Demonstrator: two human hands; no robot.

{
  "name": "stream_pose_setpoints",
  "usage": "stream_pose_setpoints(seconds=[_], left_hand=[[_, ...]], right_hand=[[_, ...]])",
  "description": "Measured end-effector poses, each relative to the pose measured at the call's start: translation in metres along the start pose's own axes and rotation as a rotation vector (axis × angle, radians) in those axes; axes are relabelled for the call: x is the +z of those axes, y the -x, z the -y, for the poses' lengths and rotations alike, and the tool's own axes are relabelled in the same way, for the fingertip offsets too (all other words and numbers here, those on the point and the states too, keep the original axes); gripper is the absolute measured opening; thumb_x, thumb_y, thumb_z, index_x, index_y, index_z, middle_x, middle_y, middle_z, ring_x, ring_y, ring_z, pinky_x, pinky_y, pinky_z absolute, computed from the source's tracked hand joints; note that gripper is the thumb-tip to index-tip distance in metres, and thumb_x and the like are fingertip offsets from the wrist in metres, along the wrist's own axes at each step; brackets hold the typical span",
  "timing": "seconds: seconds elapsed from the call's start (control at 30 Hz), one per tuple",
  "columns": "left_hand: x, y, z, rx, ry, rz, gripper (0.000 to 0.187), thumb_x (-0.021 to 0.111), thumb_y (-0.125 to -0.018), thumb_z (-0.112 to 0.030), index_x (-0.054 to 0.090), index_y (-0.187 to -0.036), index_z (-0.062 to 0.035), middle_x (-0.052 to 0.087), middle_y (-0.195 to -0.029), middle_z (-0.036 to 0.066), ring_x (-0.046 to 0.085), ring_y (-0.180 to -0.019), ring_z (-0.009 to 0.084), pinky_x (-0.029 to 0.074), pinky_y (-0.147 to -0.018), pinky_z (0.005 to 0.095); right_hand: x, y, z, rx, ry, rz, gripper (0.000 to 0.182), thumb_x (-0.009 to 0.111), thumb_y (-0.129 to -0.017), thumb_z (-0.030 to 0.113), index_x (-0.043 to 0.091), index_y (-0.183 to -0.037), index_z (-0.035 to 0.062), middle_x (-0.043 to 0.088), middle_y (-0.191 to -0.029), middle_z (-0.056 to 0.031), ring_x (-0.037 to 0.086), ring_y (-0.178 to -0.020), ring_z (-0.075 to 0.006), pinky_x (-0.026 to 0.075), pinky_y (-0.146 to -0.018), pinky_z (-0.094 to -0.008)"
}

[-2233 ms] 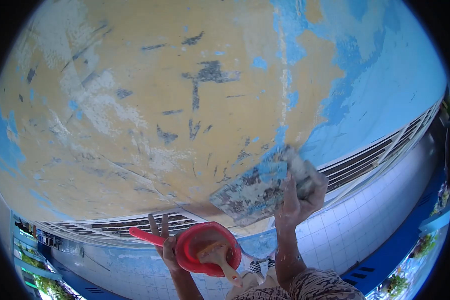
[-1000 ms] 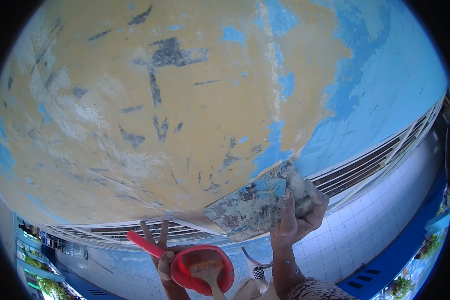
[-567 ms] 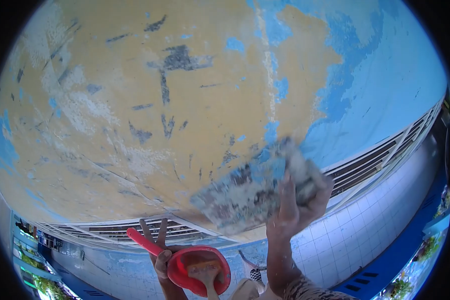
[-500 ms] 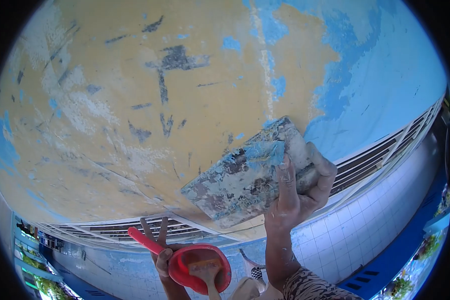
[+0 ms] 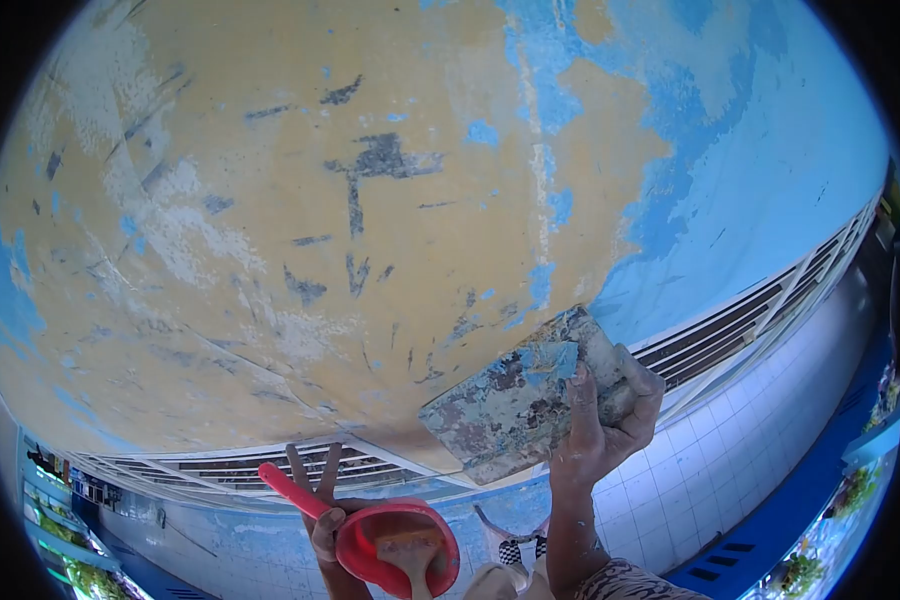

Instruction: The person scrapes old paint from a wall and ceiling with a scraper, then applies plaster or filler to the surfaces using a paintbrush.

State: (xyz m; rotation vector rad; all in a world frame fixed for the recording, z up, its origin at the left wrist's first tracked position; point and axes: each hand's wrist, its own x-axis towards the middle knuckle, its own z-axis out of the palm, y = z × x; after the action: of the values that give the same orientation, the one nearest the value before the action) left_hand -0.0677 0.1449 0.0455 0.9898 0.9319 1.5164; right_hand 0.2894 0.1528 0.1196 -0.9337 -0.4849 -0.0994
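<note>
My right hand (image 5: 610, 420) grips a flat rectangular plastering trowel (image 5: 520, 390), its thumb pressed on the near face and its fingers curled around the far edge. Dried plaster and flecks of blue paint crust the blade, which lies close against the lower part of the patchy wall (image 5: 450, 250). Low on the left, my left hand (image 5: 325, 520) holds a red plastic dipper (image 5: 355, 560) by its handle, two fingers stretched upward past it. Inside the dipper's bowl rests a wide paintbrush (image 5: 410, 555), handle toward me.
White slatted vents (image 5: 210, 470) run below the yellowish wall surface, with more slats (image 5: 730, 325) on the right. Beneath them are white tiles (image 5: 710, 460) and a blue band (image 5: 770, 530). Plants (image 5: 800, 575) show at the lower right. Blue paint covers the wall's right side.
My right hand and the trowel have moved down the wall, baring dark marks that the blade covered. The wall appears shifted down and right in view. My left hand still holds the dipper.
</note>
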Motion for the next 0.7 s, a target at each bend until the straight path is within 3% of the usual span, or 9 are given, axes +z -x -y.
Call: stream_pose_setpoints(seconds=[0.17,0.2,0.23,0.3,0.43,0.5,0.57,0.63,0.7], left_hand=[[0.001,0.012,-0.002,-0.029,-0.024,-0.007,0.066,0.051,-0.089,-0.016,0.031,-0.151,-0.0064,0.06,-0.132,0.026,0.066,-0.068,0.0183,0.059,-0.058,0.0273],[0.0,0.012,-0.006,-0.028,-0.029,-0.007,0.065,0.051,-0.089,-0.016,0.031,-0.151,-0.0064,0.06,-0.132,0.026,0.066,-0.068,0.0184,0.059,-0.058,0.0273],[0.003,0.011,-0.005,-0.021,-0.021,-0.006,0.065,0.051,-0.089,-0.017,0.032,-0.151,-0.0063,0.06,-0.132,0.026,0.066,-0.068,0.0185,0.059,-0.058,0.0274],[0.005,0.012,-0.005,-0.02,-0.018,-0.008,0.065,0.051,-0.089,-0.017,0.032,-0.151,-0.0063,0.061,-0.131,0.026,0.066,-0.069,0.0186,0.059,-0.058,0.0274],[0.01,0.013,-0.024,-0.018,-0.03,-0.002,0.064,0.05,-0.09,-0.017,0.032,-0.15,-0.0062,0.061,-0.131,0.026,0.067,-0.069,0.019,0.059,-0.058,0.0275],[0.011,0.007,-0.034,0.006,-0.017,0.002,0.064,0.05,-0.09,-0.017,0.033,-0.15,-0.0062,0.061,-0.13,0.026,0.067,-0.069,0.0191,0.059,-0.058,0.0276],[0.014,0.005,-0.04,0.026,-0.003,-0.002,0.064,0.05,-0.09,-0.017,0.033,-0.15,-0.0062,0.062,-0.13,0.026,0.067,-0.069,0.0193,0.059,-0.058,0.0277],[0.014,0.01,-0.047,0.028,-0.01,-0.006,0.063,0.05,-0.09,-0.017,0.033,-0.15,-0.0061,0.062,-0.13,0.026,0.067,-0.069,0.0194,0.059,-0.058,0.0277],[0.019,0.009,-0.046,0.039,0.0,0.0,0.063,0.05,-0.09,-0.017,0.033,-0.15,-0.0061,0.062,-0.129,0.026,0.067,-0.069,0.0196,0.059,-0.059,0.0278]], right_hand=[[-0.009,-0.013,-0.004,-0.077,0.043,0.105,0.031,0.068,-0.084,-0.009,0.06,-0.113,-0.0001,0.056,-0.105,-0.0061,0.057,-0.093,-0.0114,0.05,-0.083,-0.027],[-0.007,-0.013,-0.004,0.021,-0.074,0.06,0.035,0.077,-0.08,-0.004,0.064,-0.112,-0.0007,0.058,-0.101,-0.0065,0.057,-0.089,-0.0123,0.047,-0.08,-0.0279],[0.0,-0.019,0.0,0.009,-0.081,0.063,0.035,0.077,-0.08,-0.004,0.064,-0.112,-0.0007,0.058,-0.101,-0.0065,0.057,-0.089,-0.0123,0.047,-0.08,-0.0279],[0.019,-0.034,0.018,-0.196,0.054,0.091,0.035,0.077,-0.081,-0.004,0.065,-0.113,-0.0007,0.058,-0.1,-0.0067,0.057,-0.089,-0.0122,0.048,-0.08,-0.0281],[0.045,-0.048,0.039,-0.215,-0.084,0.106,0.034,0.077,-0.082,-0.004,0.065,-0.114,-0.0009,0.058,-0.1,-0.007,0.058,-0.09,-0.0122,0.048,-0.079,-0.0275],[0.024,-0.029,0.022,-0.196,0.063,0.052,0.036,0.077,-0.082,-0.004,0.064,-0.115,-0.0015,0.058,-0.101,-0.0082,0.059,-0.09,-0.0128,0.049,-0.078,-0.0275],[0.025,-0.026,0.024,-0.13,-0.048,0.035,0.035,0.077,-0.082,-0.004,0.064,-0.115,-0.0027,0.059,-0.103,-0.0094,0.06,-0.091,-0.0143,0.05,-0.08,-0.028],[0.027,-0.027,0.038,0.007,-0.051,0.052,0.029,0.07,-0.084,-0.009,0.061,-0.112,-0.0027,0.055,-0.105,-0.0065,0.06,-0.092,-0.0128,0.052,-0.081,-0.0274],[0.025,-0.031,0.033,-0.038,-0.04,0.056,0.031,0.074,-0.083,-0.007,0.063,-0.111,-0.003,0.057,-0.104,-0.0083,0.06,-0.094,-0.0144,0.051,-0.082,-0.0282]])
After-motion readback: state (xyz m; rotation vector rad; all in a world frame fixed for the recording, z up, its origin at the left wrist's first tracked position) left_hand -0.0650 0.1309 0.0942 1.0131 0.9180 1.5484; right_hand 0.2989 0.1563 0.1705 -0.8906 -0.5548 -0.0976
